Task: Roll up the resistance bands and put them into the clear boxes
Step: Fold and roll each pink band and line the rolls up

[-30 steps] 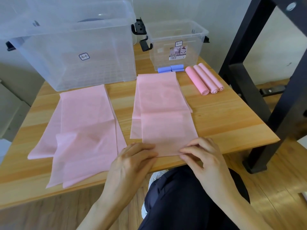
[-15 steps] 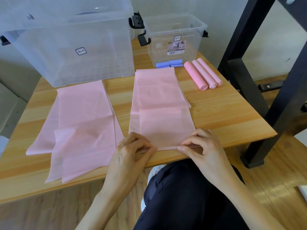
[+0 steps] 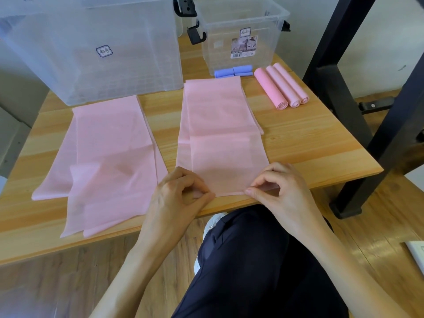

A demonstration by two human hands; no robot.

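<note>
A flat pink resistance band lies lengthwise on the wooden table, folded over itself. My left hand and my right hand pinch its near edge at the two corners, where a narrow first fold is curled up. A second pink band lies spread out to the left. Three rolled pink bands sit at the back right. Two rolled blue bands rest against the small clear box. A large clear box stands at the back left.
A black metal frame rises right of the table. My dark-trousered legs are below the table's near edge, over a wooden floor. Black latches stick out between the two boxes.
My fingers have gone from lying flat on the band's near edge to curling round it, and the edge has turned up into a first small fold.
</note>
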